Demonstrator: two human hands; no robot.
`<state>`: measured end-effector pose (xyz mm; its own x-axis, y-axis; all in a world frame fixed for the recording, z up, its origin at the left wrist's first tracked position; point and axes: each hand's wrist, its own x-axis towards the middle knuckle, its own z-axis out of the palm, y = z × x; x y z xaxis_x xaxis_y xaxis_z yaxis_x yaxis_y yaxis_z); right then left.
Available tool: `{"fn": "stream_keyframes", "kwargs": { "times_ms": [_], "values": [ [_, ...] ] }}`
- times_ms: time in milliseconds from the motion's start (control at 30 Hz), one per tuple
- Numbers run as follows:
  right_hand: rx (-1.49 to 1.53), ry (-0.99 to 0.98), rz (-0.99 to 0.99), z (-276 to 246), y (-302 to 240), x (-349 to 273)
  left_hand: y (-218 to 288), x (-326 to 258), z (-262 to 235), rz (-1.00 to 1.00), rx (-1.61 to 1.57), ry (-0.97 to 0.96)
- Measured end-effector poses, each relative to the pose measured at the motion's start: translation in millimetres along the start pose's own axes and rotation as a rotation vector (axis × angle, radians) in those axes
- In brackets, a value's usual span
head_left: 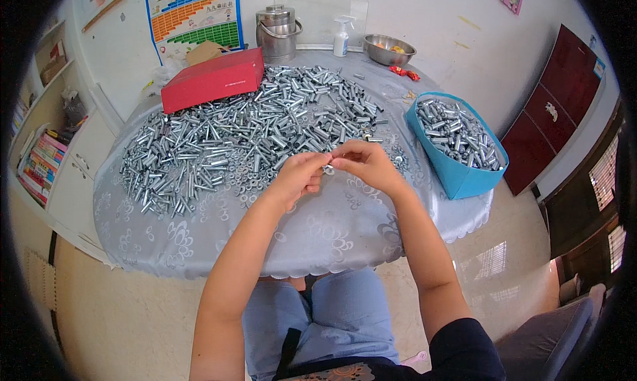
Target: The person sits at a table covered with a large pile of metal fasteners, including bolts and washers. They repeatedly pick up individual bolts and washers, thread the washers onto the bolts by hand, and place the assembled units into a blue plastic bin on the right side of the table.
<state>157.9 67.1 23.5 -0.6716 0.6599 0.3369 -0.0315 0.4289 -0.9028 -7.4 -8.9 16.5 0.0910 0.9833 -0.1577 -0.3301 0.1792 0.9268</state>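
Over the near edge of a heap of metal parts, my left hand (296, 179) and my right hand (373, 167) meet fingertip to fingertip. Both are closed in a pinch. A small silvery metal piece (328, 171) peeks out below the joined fingertips; its exact shape is mostly hidden by the fingers. Behind the hands spreads a wide heap of silvery metal tubes and bolts (279, 112). Small washers and nuts (245, 182) lie along the heap's front, left of my left hand. To the right of my right hand stands a blue bin (458, 177) filled with similar metal tubes (458, 132).
A grey patterned cloth (318, 238) covers the table. On the heap's back left rests a red box (212, 82). Along the back stand a steel lidded pot (277, 36), a white spray bottle (341, 39) and a steel bowl (381, 51), with red wrappers (403, 72) nearby.
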Motion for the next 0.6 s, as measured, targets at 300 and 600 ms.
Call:
{"fn": "stream_keyframes", "kwargs": {
  "times_ms": [300,600],
  "values": [
    [-0.542,0.412,0.157,-39.7,23.3,-0.1,2.5,0.8,-1.5,0.009,-0.018,0.062],
    [-0.831,0.276,0.346,-52.4,29.0,-12.4,3.1,1.5,-3.6,0.017,-0.049,0.083]
  ]
}}
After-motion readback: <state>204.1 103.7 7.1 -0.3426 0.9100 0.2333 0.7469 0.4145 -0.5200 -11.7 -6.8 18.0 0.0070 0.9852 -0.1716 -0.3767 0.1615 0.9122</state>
